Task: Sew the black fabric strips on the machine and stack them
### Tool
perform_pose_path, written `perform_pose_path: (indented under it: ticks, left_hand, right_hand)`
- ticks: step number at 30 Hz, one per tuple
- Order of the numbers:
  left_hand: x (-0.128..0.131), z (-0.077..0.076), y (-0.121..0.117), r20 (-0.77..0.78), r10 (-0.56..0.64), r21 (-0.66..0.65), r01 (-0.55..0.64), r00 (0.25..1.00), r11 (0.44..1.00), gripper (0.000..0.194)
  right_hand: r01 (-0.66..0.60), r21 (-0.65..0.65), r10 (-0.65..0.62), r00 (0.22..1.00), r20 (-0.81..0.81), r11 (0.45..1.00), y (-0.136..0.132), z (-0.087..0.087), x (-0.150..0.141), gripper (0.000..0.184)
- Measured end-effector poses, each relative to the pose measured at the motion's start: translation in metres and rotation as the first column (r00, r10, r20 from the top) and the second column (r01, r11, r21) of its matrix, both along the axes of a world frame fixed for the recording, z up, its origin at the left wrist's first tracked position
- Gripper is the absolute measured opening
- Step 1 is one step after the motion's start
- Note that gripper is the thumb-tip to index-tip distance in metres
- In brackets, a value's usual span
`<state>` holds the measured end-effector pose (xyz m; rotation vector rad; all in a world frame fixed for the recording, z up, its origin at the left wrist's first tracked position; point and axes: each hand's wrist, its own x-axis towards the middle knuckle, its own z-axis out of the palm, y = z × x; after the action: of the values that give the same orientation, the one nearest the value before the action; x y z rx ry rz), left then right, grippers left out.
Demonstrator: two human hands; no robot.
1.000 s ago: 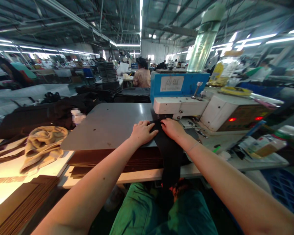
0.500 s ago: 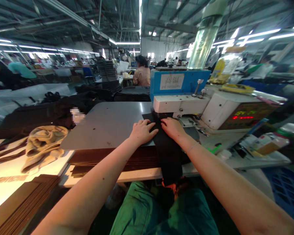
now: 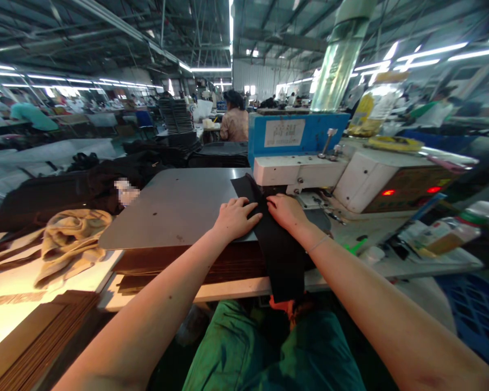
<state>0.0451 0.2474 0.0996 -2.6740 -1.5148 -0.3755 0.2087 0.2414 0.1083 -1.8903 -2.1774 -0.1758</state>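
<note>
A long black fabric strip (image 3: 283,260) runs from beside the sewing machine's head (image 3: 297,171) over the table edge toward my lap. Its far end lies on a grey metal plate (image 3: 179,201), with a small fold standing up there. My left hand (image 3: 236,217) rests flat on the plate and the strip's left side, thumb apart from the fingers. On the opposite edge, close by the machine head, my right hand (image 3: 283,209) has its fingers curled on the strip. Its fingertips are partly hidden. The needle area cannot be made out.
Brown flat sheets (image 3: 191,263) are stacked under the plate, and another stack (image 3: 44,331) lies front left. A tan cloth (image 3: 71,239) lies on the left table. Bottles (image 3: 456,233) stand right of the control box (image 3: 395,182). A person (image 3: 234,119) sits ahead.
The strip's far end has shifted away from me and left, and a fold has come up in it. The control box's red lights have changed. Both hands are nearly still.
</note>
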Motion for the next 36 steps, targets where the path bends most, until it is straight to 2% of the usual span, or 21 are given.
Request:
perform_pose_path:
  ticks: [36]
  left_hand:
    - [0.0002,0.0015,-0.0009,0.007,-0.004,-0.02,0.004,1.0,1.0,0.047]
  right_hand:
    - [-0.006,0.003,0.006,1.0,-0.024,1.0,-0.0002,-0.0015,0.0008,0.033]
